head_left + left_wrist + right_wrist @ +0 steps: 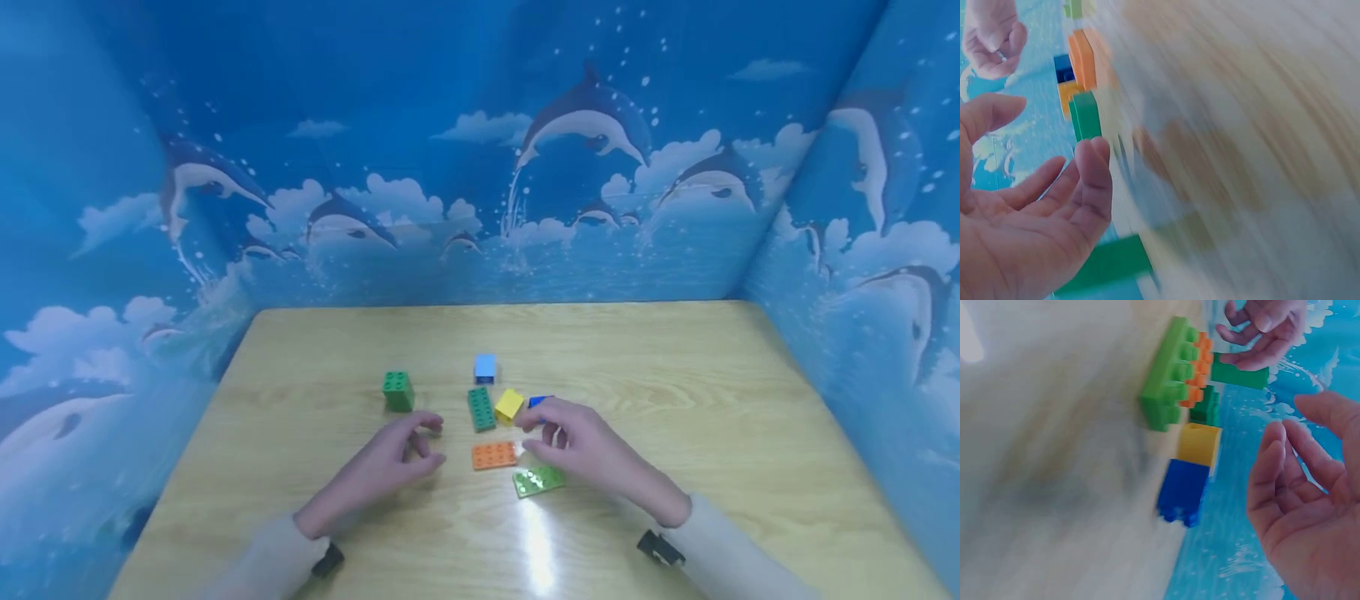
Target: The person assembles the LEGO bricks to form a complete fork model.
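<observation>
The fingers of the left hand [386, 463] are loosely bent, the thumb apart from them, and they hold nothing. The fingers of the right hand [588, 446] are curved in a similar way, with a gap to the thumb, and they also grip nothing. Both hands are held over the desk [675, 358], which has a pale wooden surface.

Closest to the left hand is a tall green plastic block [398, 392] with studs on its top, standing upright just beyond the fingertips. Around the right hand there are several toy bricks. A flat orange studded brick [492, 456] lies just to the left of its thumb, and a light-green studded brick [537, 482] is below, partly covered by this hand in the head view. A dark blue brick [1183, 487] lies on its side, its studs pointing sideways, close to a yellow block [509, 405] with a smooth face up. Beside the yellow one lies a long dark-green studded brick [482, 409]. Farther back is a light-blue block [485, 368].

Behind the desk hangs a blue backdrop [420, 75] printed with dolphins and clouds.
</observation>
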The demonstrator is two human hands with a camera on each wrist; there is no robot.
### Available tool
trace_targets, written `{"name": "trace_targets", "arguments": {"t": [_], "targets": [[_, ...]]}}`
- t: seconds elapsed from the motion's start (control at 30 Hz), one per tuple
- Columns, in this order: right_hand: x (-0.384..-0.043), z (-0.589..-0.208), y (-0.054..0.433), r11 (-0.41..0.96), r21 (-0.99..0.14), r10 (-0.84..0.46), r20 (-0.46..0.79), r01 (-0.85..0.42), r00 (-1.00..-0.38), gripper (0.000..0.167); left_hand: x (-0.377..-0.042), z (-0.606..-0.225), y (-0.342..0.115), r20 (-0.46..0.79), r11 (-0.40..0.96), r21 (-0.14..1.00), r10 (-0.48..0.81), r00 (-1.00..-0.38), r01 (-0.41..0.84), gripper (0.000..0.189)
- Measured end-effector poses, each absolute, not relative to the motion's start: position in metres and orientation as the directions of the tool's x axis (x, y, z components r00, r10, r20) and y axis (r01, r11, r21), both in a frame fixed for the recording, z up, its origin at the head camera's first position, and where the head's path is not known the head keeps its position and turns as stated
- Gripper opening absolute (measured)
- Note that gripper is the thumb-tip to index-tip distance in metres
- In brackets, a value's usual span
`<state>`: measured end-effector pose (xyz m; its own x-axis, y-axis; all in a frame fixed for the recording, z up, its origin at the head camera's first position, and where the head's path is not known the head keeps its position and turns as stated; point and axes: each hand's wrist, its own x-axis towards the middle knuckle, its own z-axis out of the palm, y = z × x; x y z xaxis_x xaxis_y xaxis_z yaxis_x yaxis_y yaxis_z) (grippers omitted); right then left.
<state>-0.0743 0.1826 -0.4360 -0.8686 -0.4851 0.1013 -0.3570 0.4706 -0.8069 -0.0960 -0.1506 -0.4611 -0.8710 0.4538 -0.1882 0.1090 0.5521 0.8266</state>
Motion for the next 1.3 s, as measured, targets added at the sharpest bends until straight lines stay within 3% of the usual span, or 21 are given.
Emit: {"name": "trace_targets", "arguments": {"t": [0.17, 0.53, 0.77, 1.3], "targets": [[-0.061, -0.446, 0.2, 0.505, -0.8, -0.514, 0.024, -0.325, -0.858, 0.031, -0.089, -0.466, -0.135, -0.159, 0.557, 0.819, 0.445, -0.881, 0.134, 0.05], [-0.044, -0.46, 0.216, 0.657, -0.701, -0.475, -0.098, -0.278, -0.874, 0.051, -0.081, -0.471, -0.104, -0.161, 0.647, 0.729, 0.476, -0.864, 0.221, 0.066], [-0.046, -0.46, 0.214, 0.667, -0.665, -0.531, -0.111, -0.334, -0.84, 0.049, -0.086, -0.473, -0.091, -0.162, 0.708, 0.654, 0.475, -0.865, 0.266, 0.058], [-0.052, -0.46, 0.216, 0.698, -0.681, -0.48, -0.215, -0.222, -0.85, 0.036, -0.09, -0.464, -0.092, -0.216, 0.706, 0.657, 0.511, -0.832, 0.264, 0.042]]}}
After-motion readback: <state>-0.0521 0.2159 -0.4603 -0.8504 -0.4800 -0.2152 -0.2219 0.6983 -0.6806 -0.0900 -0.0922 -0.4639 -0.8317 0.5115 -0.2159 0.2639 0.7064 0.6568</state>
